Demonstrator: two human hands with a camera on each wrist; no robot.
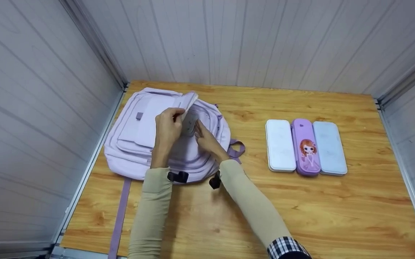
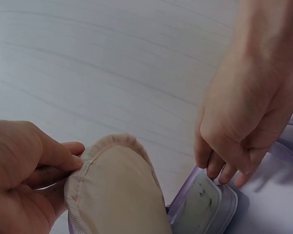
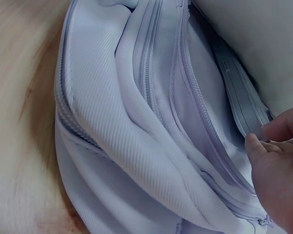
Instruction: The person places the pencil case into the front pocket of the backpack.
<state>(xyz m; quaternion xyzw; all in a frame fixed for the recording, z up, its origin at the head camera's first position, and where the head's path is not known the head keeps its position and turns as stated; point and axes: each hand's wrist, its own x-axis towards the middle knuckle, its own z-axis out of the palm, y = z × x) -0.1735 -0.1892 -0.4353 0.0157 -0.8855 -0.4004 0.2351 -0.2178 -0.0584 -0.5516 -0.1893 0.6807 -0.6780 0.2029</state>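
One lilac backpack (image 1: 146, 108), one left hand (image 1: 168, 127) pinching its pocket flap (image 2: 122, 190), one right hand (image 1: 210, 144), outstretched, touching one grey case (image 1: 189, 125) inside, three pencil cases (image 1: 305, 147) on the tabletop (image 1: 373, 201)

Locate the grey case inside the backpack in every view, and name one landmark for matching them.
Head: the grey case is just left of centre, in the backpack, between left hand and right hand.
Left wrist: case at bottom edge, right of centre, below the right hand.
Right wrist: case on right side, slanting down to the right hand.
Shared landmark: the right hand, which is at the case in all three.
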